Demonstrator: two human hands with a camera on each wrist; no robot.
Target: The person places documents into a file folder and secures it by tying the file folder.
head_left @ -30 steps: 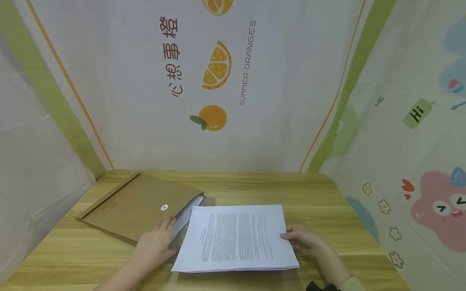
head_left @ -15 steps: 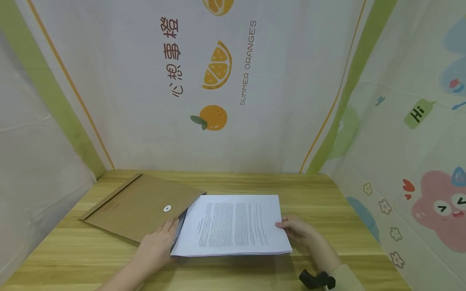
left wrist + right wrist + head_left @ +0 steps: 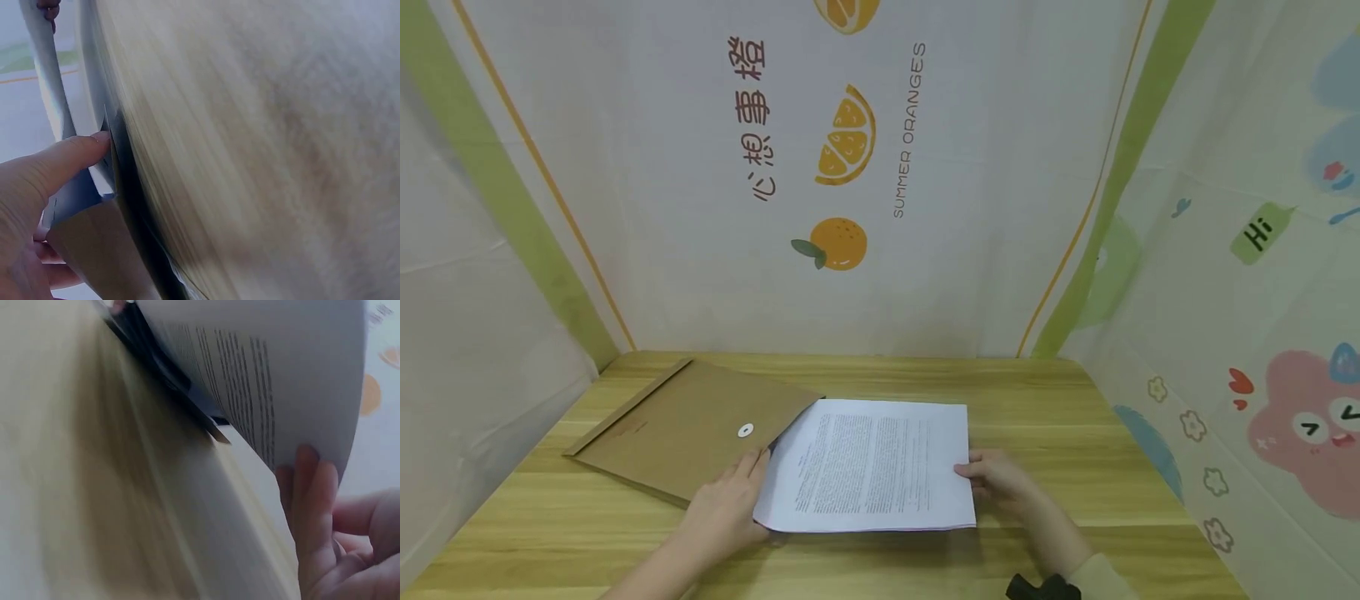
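A brown kraft-paper file envelope with a white round button lies aslant on the left of the table. My left hand grips it at its open mouth, fingers on the top face; in the left wrist view the thumb is at the mouth's edge. A stack of white printed sheets has its left edge in the mouth. How deep it goes is hidden. At the stack's right edge my right hand pinches it, thumb above. In the right wrist view, fingers lie against the printed underside and the sheets bow.
All this is on a wood-grain table. A white cloth printed with oranges hangs behind it, and a patterned cloth stands at the right. A black device shows by the right wrist.
The right hand has brought the sheets up and to the left, so their left edge has gone into the envelope's mouth. The left hand and envelope have shifted only slightly.
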